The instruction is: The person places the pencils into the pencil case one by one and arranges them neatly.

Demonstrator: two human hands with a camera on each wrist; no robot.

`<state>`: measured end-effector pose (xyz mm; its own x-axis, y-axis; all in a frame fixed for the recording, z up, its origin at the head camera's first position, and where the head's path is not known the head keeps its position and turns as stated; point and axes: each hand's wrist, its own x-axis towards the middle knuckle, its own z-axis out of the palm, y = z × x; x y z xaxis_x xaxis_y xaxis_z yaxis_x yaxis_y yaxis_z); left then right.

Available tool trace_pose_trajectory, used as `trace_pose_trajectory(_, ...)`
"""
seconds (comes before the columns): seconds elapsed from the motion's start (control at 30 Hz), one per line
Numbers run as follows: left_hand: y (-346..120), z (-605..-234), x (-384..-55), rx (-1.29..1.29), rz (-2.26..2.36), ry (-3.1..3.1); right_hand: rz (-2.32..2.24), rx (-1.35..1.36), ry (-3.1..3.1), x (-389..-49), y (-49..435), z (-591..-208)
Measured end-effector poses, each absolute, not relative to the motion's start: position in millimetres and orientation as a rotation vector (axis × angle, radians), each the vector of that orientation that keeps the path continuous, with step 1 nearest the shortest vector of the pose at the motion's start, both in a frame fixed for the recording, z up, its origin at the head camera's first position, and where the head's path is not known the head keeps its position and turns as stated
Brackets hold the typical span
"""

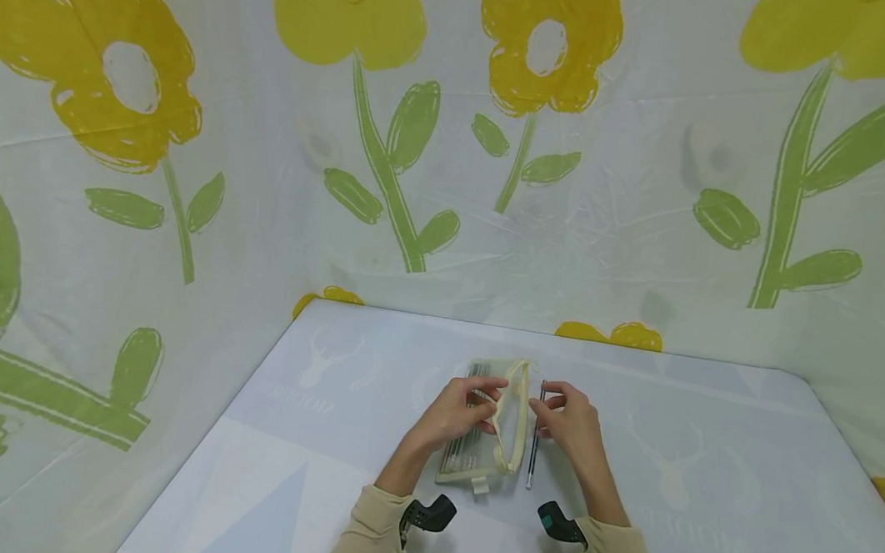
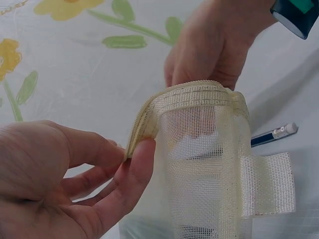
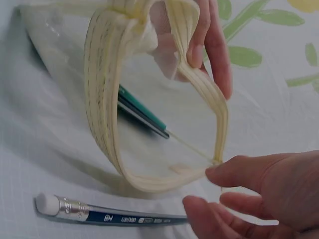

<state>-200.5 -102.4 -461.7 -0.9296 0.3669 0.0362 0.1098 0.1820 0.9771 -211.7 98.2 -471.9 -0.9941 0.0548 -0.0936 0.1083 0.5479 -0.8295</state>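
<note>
A cream mesh zip pouch (image 1: 484,456) lies on the table, its zipped mouth gaping toward the right. The left hand (image 1: 456,409) pinches one side of the zipper edge (image 2: 144,117) between thumb and fingers. Across the mouth, the right hand (image 1: 572,419) has its thumb and a finger at the lower corner of the zipper band (image 3: 102,94), seemingly pinching it. Inside the pouch, green and dark pencils (image 3: 142,110) show through the opening. A dark blue HB pencil (image 3: 124,214) with a white eraser lies outside, below the right hand.
The pale patterned table (image 1: 703,457) spreads around the pouch. Flower-printed curtains (image 1: 602,235) stand behind it and at the sides. A fabric tab (image 2: 268,184) sticks out from the pouch's near end. Dark wrist cameras (image 1: 433,514) are strapped on both wrists.
</note>
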Motion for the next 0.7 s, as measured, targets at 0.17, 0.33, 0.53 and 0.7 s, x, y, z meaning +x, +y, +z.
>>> trace_pose_trajectory(0.17,-104.2,-462.5,-201.4,0.477,1.835,2.255,-1.274,0.187,2.743,-211.2,100.3,-472.9)
trace_pose_trajectory(0.33,-106.7,-461.1,-201.3,0.468,1.832,2.269,-1.137,0.179,2.783,-210.9,98.6,-476.2)
trace_pose_trajectory(0.53,-108.3,-460.1,-201.4,0.459,1.811,2.286,-1.043,0.168,2.818,-211.5,95.1,-481.2)
trace_pose_trajectory(0.7,-107.8,-460.5,-201.8,0.464,1.805,2.294,-1.030,0.157,2.832,-213.6,94.8,-483.3)
